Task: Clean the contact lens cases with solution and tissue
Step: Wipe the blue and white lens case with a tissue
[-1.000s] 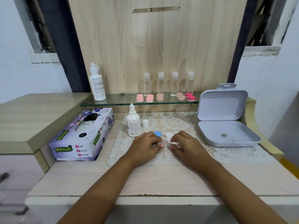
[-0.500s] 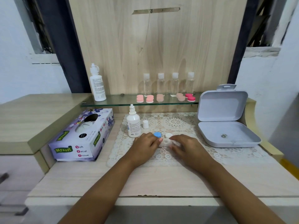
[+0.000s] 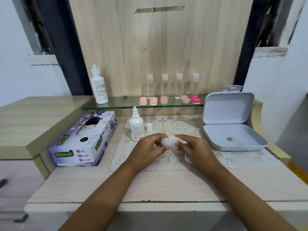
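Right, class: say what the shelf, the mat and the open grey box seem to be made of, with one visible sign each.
Shelf: glass, glossy; see-through, greenish edge. Mat: white lace, probably crocheted cotton; openwork rosette pattern. Box: likely matte plastic; smooth moulded corners, hang tab.

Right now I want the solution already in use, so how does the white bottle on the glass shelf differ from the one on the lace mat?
The shelf bottle is taller and stands on the glass shelf; the mat bottle is shorter and stands on the lace mat. The mat bottle's nozzle is bare, a white cap standing beside it; the shelf bottle has no loose cap nearby. Both are white, upright, with printed labels.
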`<state>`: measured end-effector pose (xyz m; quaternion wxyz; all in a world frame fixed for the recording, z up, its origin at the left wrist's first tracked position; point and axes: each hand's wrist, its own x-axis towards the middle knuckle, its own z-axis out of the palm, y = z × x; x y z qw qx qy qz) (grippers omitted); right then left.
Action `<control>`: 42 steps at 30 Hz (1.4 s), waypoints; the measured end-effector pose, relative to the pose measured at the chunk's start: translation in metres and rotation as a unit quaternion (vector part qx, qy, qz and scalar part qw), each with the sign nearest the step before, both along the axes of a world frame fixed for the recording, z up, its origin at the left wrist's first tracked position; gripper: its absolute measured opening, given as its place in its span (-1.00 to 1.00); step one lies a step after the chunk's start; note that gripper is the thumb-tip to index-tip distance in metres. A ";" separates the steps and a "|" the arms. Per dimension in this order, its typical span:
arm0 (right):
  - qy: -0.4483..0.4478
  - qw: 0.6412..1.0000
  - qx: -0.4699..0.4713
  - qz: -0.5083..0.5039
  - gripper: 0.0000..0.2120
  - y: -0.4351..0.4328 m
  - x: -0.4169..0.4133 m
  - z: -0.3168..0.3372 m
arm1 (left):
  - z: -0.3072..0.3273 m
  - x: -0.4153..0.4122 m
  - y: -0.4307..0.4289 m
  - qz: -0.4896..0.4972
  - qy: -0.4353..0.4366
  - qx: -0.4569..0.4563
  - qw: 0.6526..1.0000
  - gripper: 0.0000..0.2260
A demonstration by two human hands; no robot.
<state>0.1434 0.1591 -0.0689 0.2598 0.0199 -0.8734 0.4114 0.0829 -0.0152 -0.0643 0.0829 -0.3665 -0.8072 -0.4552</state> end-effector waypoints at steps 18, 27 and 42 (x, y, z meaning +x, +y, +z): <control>0.229 0.943 0.241 -0.007 -0.75 -0.004 -0.001 -0.006 | 0.001 -0.001 0.000 -0.028 -0.062 0.065 0.996 -0.85; 0.239 0.940 0.241 -0.018 -0.71 -0.004 -0.001 -0.003 | 0.002 -0.004 -0.001 -0.054 -0.198 0.130 0.970 -0.73; 0.260 0.923 0.283 -0.013 -0.80 -0.001 -0.005 -0.006 | 0.000 -0.008 0.000 -0.070 -0.241 0.148 0.956 -0.70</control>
